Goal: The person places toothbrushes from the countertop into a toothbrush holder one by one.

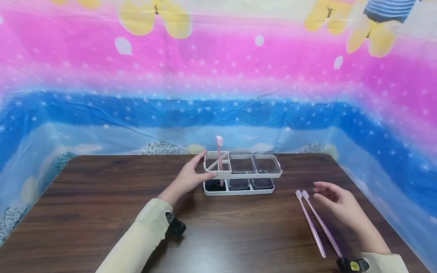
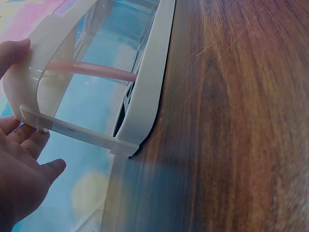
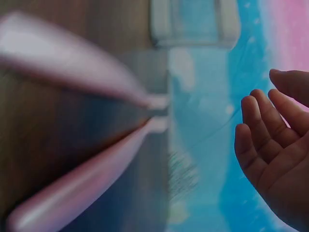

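A white two-tier toothbrush holder (image 1: 256,175) stands at the far middle of the table. My left hand (image 1: 186,178) grips its upper left end, thumb at the front and fingers round the far side. One pink toothbrush (image 1: 219,153) stands upright in a divided compartment there; its handle (image 2: 96,70) also shows in the left wrist view. To the right, two pink toothbrushes (image 1: 311,225) lie side by side on the table, heads pointing away. Just right of them hovers my right hand (image 1: 341,206), fingers loosely bent and holding nothing; the right wrist view shows its bare palm (image 3: 280,164).
Two clear cups (image 1: 267,163) sit in the holder's right part. The dark wooden table (image 1: 239,235) ends at a patterned cloth (image 1: 232,76) hanging behind and along the sides. A black wrist camera (image 1: 175,224) is strapped on the left sleeve.
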